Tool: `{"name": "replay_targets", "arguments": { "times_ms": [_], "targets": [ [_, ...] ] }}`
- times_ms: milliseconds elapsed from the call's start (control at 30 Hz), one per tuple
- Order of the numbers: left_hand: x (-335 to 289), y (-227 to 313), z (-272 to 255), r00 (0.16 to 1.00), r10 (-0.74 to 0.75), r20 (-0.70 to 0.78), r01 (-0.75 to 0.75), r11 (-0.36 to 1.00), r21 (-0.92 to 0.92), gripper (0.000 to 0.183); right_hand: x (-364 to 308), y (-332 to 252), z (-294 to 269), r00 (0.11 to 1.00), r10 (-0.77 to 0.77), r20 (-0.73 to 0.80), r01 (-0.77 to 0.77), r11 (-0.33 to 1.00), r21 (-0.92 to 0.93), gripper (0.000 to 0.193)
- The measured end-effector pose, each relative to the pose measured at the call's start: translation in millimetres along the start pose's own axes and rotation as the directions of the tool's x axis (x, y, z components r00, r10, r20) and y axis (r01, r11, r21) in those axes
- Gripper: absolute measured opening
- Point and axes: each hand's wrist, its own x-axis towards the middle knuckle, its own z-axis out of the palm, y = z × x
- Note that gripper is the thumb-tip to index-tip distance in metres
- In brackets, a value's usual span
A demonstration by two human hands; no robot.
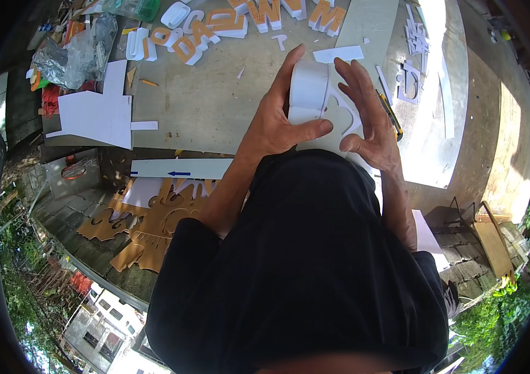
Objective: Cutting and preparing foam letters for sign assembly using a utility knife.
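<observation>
- Letters [265,17], thick and white-sided with orange-brown faces on many of them, crowd together at the far edge of the table [196,115].
- Left hand [280,115] grips a white curved piece [308,84], thumb across its near part and fingers along its left side; the piece is held above the table's near edge, in front of the dark shirt [302,262].
- Right hand [374,124] is open at the right of the piece, fingers extended and thumb apart; whether it touches the piece I cannot tell.
- Yellow-and-black cutter [389,115] lies just beside the right hand, on its outer side.
- White strip [338,54] lies just beyond the hands.
- White offcuts [415,37] are scattered farther right.
- Cut white sheet [93,115] covers the table's left corner, with an orange pencil [149,82] near it.
- Brown cut-out sheets [152,221] lie below the table's near edge, beside a long pale strip [181,168].
- Clear plastic bags [78,59] are heaped at far left, near a greenish bottle [143,9]; the contents of both are unclear.
</observation>
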Motion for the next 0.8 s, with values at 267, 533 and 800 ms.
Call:
{"name": "replay_targets", "arguments": {
  "times_ms": [267, 533, 800],
  "targets": [
    [0, 0, 11, 0.960, 0.254, 0.117, -0.273, 0.945, 0.183, 0.123, 13, -16, -6, 0.992, 0.122, 0.035, -0.126, 0.978, 0.165, 0.078],
    [-5, 5, 10, 0.949, 0.249, 0.194, -0.292, 0.925, 0.244, 0.123, 10, -15, -5, 0.999, 0.015, -0.029, -0.009, 0.978, 0.207, 0.070],
    [-11, -1, 13, 0.963, 0.212, 0.167, -0.243, 0.950, 0.196, 0.122, 6, -13, -13, 0.996, 0.041, 0.080, -0.060, 0.968, 0.242, 0.077]
  ]
}}
